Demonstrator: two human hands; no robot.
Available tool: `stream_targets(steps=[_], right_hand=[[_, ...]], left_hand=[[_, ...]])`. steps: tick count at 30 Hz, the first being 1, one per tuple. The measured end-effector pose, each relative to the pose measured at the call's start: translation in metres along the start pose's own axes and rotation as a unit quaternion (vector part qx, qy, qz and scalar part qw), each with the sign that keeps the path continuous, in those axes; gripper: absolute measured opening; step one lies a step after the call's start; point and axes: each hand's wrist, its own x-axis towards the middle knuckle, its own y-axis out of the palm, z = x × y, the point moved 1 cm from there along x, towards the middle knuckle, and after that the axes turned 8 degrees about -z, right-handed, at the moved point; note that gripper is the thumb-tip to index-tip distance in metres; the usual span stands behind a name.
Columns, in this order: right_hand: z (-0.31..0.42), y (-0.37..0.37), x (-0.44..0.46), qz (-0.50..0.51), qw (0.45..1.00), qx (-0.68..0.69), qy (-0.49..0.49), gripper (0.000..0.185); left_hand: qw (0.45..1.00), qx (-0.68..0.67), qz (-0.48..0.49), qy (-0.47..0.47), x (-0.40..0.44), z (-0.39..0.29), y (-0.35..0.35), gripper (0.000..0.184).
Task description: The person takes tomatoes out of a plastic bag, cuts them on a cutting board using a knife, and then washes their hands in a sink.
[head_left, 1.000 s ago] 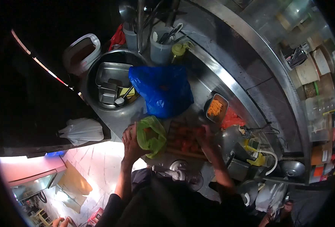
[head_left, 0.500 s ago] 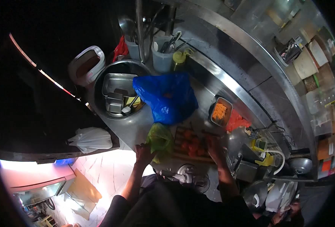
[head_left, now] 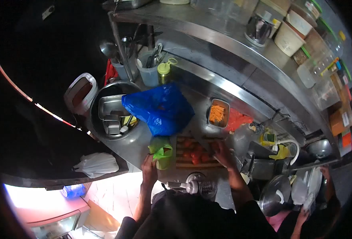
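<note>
My left hand (head_left: 149, 168) pinches the edge of a light green plastic bag (head_left: 164, 158), whose mouth is partly open with something reddish inside. In my right hand (head_left: 223, 155) is a knife (head_left: 202, 141), its blade pointing up and left over a striped wooden cutting board (head_left: 181, 160). Several red tomatoes or tomato pieces (head_left: 195, 156) lie on that board, just left of the right hand. Behind the green bag a large blue plastic bag (head_left: 162, 109) rests on the steel counter.
A metal tub of orange strips (head_left: 217, 114) stands beyond the board beside a red plastic bag (head_left: 239, 119). At left is a big round basin (head_left: 97, 126) holding metal pans. A yellow-capped bottle (head_left: 164, 71) stands behind. Another person's hands (head_left: 302, 217) hold dishes at lower right.
The view has turned, so the counter sits differently in it. The green bag's mouth has been opened wider by my left hand. My right hand stays at the board's right side.
</note>
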Motion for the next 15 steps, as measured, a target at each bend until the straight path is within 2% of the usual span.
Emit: stream_targets(steps=[2,5,8,11,15], right_hand=[[0.002,-0.005,-0.004,-0.038,0.998,-0.023,-0.043,0.046],[-0.002,-0.008,-0.007,-0.011,0.998,0.052,0.032,0.047],[-0.01,-0.003,-0.007,-0.019,0.996,0.084,0.005,0.038],[-0.019,0.008,0.001,-0.004,0.995,-0.071,-0.069,0.036],[-0.016,0.017,0.0,-0.033,0.997,0.066,-0.016,0.041]], left_hand=[[1.0,-0.02,-0.009,0.001,0.005,-0.012,-0.005,0.018],[0.998,-0.046,-0.041,0.019,0.009,-0.03,-0.015,0.02],[0.994,-0.06,-0.091,0.027,0.004,-0.051,-0.029,0.024],[0.986,-0.061,-0.155,0.0,-0.005,-0.078,-0.041,0.033],[0.972,-0.107,-0.205,-0.035,-0.026,-0.106,-0.062,0.036]])
